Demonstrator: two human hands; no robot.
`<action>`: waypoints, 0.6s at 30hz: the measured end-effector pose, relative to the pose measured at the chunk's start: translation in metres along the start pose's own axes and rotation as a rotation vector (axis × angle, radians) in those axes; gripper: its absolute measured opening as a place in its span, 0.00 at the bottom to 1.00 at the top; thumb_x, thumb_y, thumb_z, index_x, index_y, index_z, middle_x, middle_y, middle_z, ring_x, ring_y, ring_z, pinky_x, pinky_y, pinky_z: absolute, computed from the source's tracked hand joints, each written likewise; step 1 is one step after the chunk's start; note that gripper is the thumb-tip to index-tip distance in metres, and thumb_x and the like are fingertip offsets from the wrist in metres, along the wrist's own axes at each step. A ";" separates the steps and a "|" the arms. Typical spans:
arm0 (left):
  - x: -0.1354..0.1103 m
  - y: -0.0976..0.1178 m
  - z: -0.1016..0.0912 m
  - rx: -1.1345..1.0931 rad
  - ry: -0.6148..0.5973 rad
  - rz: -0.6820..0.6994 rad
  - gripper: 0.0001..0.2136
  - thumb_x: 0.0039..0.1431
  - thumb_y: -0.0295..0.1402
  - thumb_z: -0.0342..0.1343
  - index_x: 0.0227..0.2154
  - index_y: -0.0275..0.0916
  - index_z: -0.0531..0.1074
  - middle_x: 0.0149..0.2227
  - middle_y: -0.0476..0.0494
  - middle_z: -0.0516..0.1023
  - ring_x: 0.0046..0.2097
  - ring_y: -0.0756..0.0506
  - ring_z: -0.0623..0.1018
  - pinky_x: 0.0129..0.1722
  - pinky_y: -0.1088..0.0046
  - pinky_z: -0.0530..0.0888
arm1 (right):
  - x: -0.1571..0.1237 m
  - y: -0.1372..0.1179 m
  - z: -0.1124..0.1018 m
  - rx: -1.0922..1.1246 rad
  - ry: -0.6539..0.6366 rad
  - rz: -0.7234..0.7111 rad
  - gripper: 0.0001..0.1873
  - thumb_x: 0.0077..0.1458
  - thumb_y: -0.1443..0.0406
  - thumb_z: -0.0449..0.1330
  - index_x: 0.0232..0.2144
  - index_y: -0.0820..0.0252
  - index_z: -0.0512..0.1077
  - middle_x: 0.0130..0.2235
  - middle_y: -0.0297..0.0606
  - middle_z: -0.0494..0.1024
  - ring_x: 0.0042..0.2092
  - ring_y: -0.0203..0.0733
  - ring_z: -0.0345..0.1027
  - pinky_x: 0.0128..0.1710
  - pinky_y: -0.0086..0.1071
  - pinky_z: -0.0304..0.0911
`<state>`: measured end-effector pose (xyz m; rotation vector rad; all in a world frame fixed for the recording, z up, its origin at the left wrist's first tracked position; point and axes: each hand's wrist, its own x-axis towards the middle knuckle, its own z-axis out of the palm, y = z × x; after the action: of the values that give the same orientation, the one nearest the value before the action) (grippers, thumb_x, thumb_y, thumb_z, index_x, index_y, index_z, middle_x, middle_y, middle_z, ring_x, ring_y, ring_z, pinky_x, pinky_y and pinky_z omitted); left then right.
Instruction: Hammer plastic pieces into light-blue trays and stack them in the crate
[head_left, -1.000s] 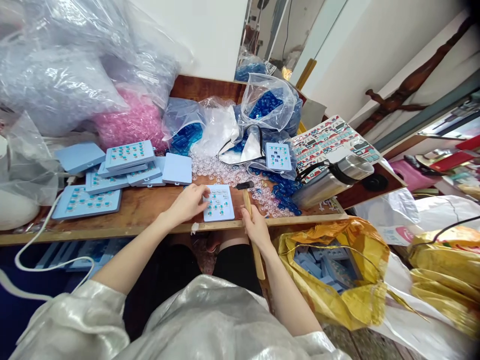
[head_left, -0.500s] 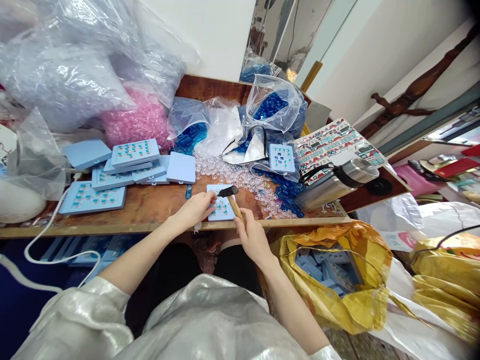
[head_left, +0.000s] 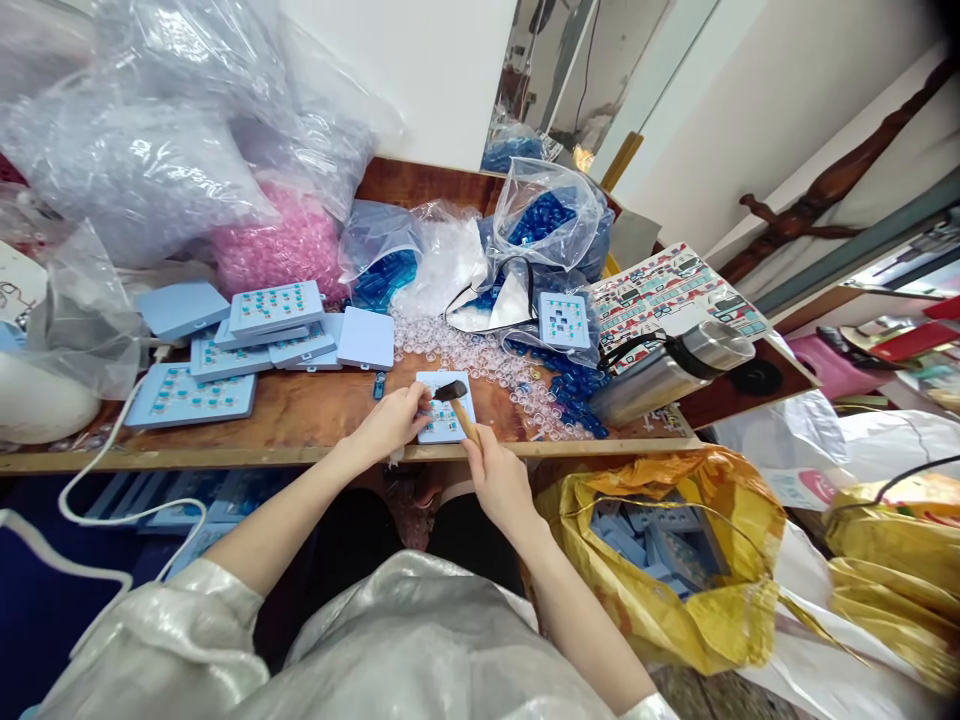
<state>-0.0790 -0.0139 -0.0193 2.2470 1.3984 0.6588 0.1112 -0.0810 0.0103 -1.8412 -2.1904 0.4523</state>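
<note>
Swung hammer [head_left: 463, 415] left with right hand [head_left: 499, 480]: head off the panel's [head_left: 442, 422] right side 1 s ago, now over it. Also pulled left hand [head_left: 394, 420] slightly toward table edge [head_left: 600, 446], exposing blue piece [head_left: 379, 385] just beyond.

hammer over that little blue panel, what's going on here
The person's right hand grips a hammer by its wooden handle, its black head over a light-blue panel near the front edge of the table. The left hand has its fingertips at the panel's left side. Other panels are piled to the left.
</note>
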 end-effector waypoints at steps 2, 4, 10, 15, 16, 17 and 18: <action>0.008 -0.008 -0.007 0.063 0.047 0.026 0.07 0.55 0.31 0.50 0.37 0.38 0.63 0.36 0.44 0.74 0.39 0.46 0.74 0.38 0.70 0.69 | 0.001 0.006 -0.001 0.097 0.062 0.031 0.17 0.62 0.58 0.40 0.47 0.57 0.61 0.34 0.39 0.77 0.35 0.44 0.71 0.30 0.28 0.57; 0.022 -0.020 -0.015 0.245 0.132 0.006 0.06 0.57 0.29 0.47 0.36 0.37 0.66 0.38 0.40 0.73 0.42 0.43 0.72 0.41 0.65 0.68 | 0.003 0.013 -0.001 0.176 0.095 0.054 0.17 0.61 0.58 0.40 0.46 0.57 0.62 0.35 0.39 0.76 0.36 0.44 0.71 0.32 0.29 0.58; 0.063 -0.049 -0.022 0.531 0.083 -0.005 0.09 0.54 0.22 0.44 0.26 0.34 0.69 0.33 0.32 0.74 0.45 0.35 0.69 0.42 0.56 0.64 | 0.002 0.027 0.006 0.290 0.127 0.110 0.18 0.60 0.57 0.42 0.45 0.59 0.63 0.35 0.40 0.75 0.35 0.43 0.70 0.33 0.30 0.59; 0.045 -0.023 -0.016 0.058 0.078 0.030 0.07 0.55 0.29 0.47 0.35 0.36 0.69 0.35 0.42 0.75 0.38 0.44 0.73 0.40 0.67 0.69 | -0.002 0.034 0.009 0.317 0.140 0.107 0.18 0.59 0.56 0.43 0.43 0.59 0.65 0.31 0.39 0.75 0.32 0.42 0.68 0.33 0.30 0.59; 0.038 -0.014 -0.014 -0.062 0.064 0.024 0.07 0.55 0.31 0.48 0.36 0.37 0.68 0.35 0.44 0.75 0.36 0.46 0.73 0.38 0.70 0.70 | -0.002 0.035 0.009 0.322 0.143 0.108 0.18 0.59 0.56 0.42 0.43 0.59 0.65 0.31 0.38 0.75 0.31 0.41 0.68 0.32 0.30 0.59; 0.031 -0.007 -0.012 -0.153 0.050 0.016 0.08 0.55 0.32 0.49 0.36 0.37 0.68 0.35 0.45 0.75 0.35 0.48 0.73 0.37 0.71 0.70 | -0.002 0.035 0.009 0.328 0.144 0.108 0.19 0.59 0.56 0.42 0.43 0.59 0.65 0.31 0.38 0.74 0.31 0.41 0.68 0.32 0.30 0.59; 0.025 0.000 -0.009 -0.207 0.036 0.008 0.08 0.54 0.33 0.50 0.37 0.37 0.68 0.35 0.46 0.74 0.34 0.49 0.73 0.36 0.72 0.70 | -0.002 0.035 0.009 0.336 0.141 0.108 0.19 0.59 0.56 0.42 0.43 0.59 0.65 0.31 0.38 0.74 0.31 0.41 0.68 0.31 0.30 0.59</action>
<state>-0.0743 0.0100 -0.0078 2.0895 1.2748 0.8113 0.1400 -0.0780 -0.0118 -1.7527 -1.8025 0.6459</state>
